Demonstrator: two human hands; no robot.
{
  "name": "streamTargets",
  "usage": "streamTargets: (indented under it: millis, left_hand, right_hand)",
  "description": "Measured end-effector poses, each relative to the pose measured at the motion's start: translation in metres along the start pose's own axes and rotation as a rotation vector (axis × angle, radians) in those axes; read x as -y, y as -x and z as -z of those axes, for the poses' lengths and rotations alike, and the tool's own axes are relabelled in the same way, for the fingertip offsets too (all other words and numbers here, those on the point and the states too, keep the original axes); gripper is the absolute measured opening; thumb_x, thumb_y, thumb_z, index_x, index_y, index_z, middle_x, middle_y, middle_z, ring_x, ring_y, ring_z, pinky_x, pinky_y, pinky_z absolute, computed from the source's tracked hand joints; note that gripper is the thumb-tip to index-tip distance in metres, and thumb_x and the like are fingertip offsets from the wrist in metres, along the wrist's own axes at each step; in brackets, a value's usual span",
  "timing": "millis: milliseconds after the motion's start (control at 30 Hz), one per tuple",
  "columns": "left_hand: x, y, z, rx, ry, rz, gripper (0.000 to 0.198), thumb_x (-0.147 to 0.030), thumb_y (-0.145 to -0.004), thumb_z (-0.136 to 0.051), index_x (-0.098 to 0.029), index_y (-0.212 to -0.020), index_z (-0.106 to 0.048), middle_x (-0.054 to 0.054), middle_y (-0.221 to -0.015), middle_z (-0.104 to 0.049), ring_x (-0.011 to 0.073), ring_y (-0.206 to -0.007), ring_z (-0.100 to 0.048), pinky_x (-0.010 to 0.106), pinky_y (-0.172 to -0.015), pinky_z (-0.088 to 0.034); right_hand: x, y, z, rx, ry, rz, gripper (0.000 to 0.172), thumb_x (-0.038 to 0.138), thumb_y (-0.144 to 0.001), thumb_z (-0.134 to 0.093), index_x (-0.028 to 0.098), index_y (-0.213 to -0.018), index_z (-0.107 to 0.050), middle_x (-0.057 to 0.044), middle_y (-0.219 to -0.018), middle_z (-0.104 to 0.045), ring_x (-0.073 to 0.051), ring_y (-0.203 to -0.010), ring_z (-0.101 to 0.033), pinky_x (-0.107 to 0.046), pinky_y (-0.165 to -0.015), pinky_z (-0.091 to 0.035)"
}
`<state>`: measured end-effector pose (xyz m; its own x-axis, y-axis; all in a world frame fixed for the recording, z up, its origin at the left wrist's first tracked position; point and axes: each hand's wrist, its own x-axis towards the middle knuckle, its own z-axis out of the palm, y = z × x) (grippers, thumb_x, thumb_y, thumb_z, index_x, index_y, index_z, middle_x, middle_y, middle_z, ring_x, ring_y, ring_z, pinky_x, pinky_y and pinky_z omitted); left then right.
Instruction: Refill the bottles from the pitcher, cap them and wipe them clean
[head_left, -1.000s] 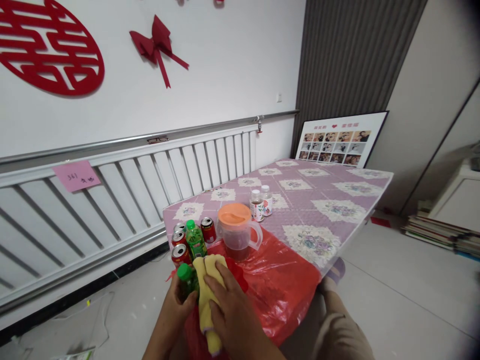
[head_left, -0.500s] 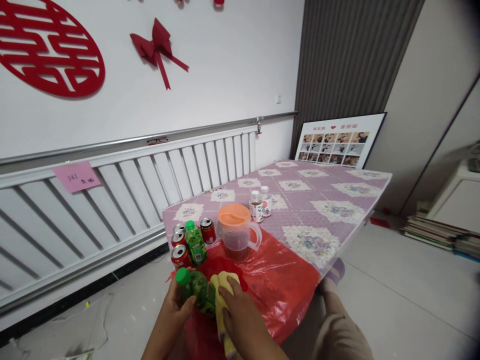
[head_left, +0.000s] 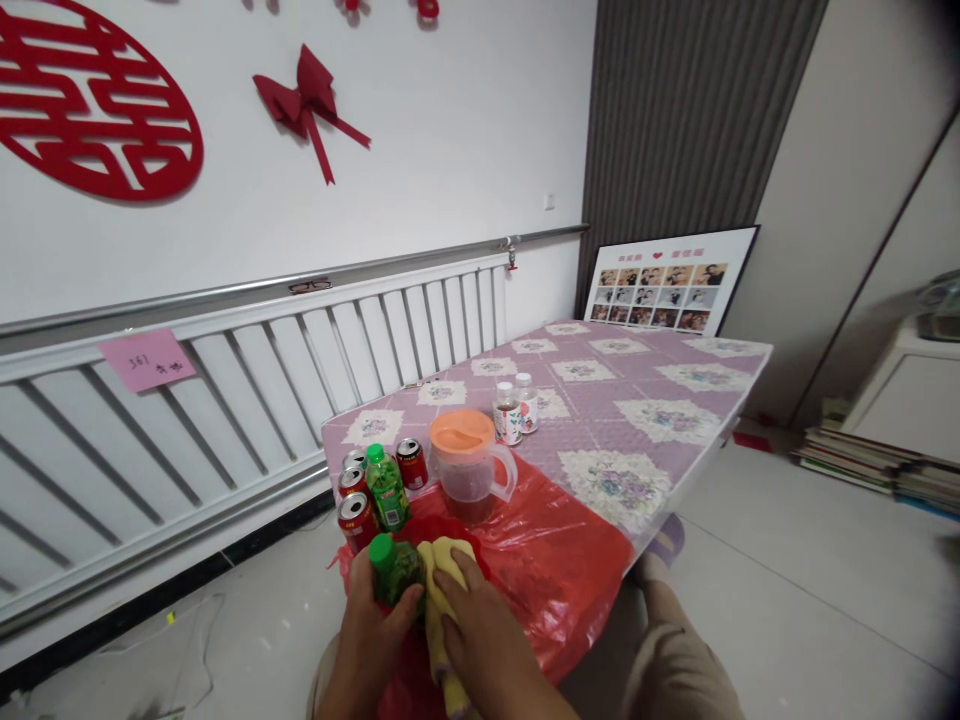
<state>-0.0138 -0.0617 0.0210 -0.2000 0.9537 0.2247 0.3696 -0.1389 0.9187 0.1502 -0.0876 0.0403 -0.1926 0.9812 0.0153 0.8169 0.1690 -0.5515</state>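
My left hand (head_left: 373, 632) is wrapped round a green-capped bottle (head_left: 395, 566) of green drink, held upright over the near corner of the table. My right hand (head_left: 484, 640) presses a yellow cloth (head_left: 442, 610) against the bottle's side, fingers closed on the cloth. Both hands hover above a red plastic sheet (head_left: 555, 555) that covers the table's near end.
Behind the hands stand a second green bottle (head_left: 388, 488), three red cans (head_left: 356, 508), an orange-lidded jug (head_left: 469, 465) and two small bottles (head_left: 515, 410) on a purple flowered tablecloth (head_left: 660, 400). A white slatted rail (head_left: 225, 400) runs along the left. A photo board (head_left: 664, 290) leans at the far end.
The cloth slid down from the bottle's top to its side, and my right hand moved with it. The bottle, tilted half a second ago, now stands more upright in my left hand.
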Motion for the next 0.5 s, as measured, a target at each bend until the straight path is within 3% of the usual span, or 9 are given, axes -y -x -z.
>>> streamTargets:
  millis: [200,300,500]
  left_hand:
    - [0.005,-0.004,0.0,0.027,0.074,-0.027,0.065,-0.033,-0.069,-0.073,-0.019,-0.128,-0.049,0.013,-0.125,-0.061,0.0339,-0.119,-0.059,0.05,-0.105,-0.044]
    - [0.006,-0.004,-0.003,0.057,0.142,-0.034,0.068,-0.029,-0.071,-0.071,-0.02,-0.131,-0.043,0.014,-0.129,-0.059,0.0326,-0.119,-0.06,0.05,-0.104,-0.046]
    - [0.001,-0.006,-0.007,0.115,0.12,-0.014,0.059,-0.026,-0.071,-0.07,-0.02,-0.125,-0.047,0.012,-0.124,-0.063,0.0317,-0.114,-0.063,0.049,-0.102,-0.048]
  right_hand:
    - [-0.002,0.003,0.008,0.031,-0.038,-0.003,0.061,0.007,-0.082,-0.049,0.019,-0.142,-0.052,-0.013,-0.16,-0.03,-0.026,-0.14,-0.042,-0.037,-0.112,-0.038]
    - [-0.006,0.005,0.011,-0.036,-0.085,0.02,0.059,0.008,-0.085,-0.047,0.018,-0.142,-0.052,-0.014,-0.161,-0.029,-0.025,-0.145,-0.033,-0.039,-0.116,-0.033]
    - [-0.001,0.009,0.023,-0.16,-0.136,0.074,0.059,0.009,-0.085,-0.048,0.02,-0.143,-0.051,-0.011,-0.162,-0.026,-0.025,-0.148,-0.027,-0.04,-0.118,-0.032]
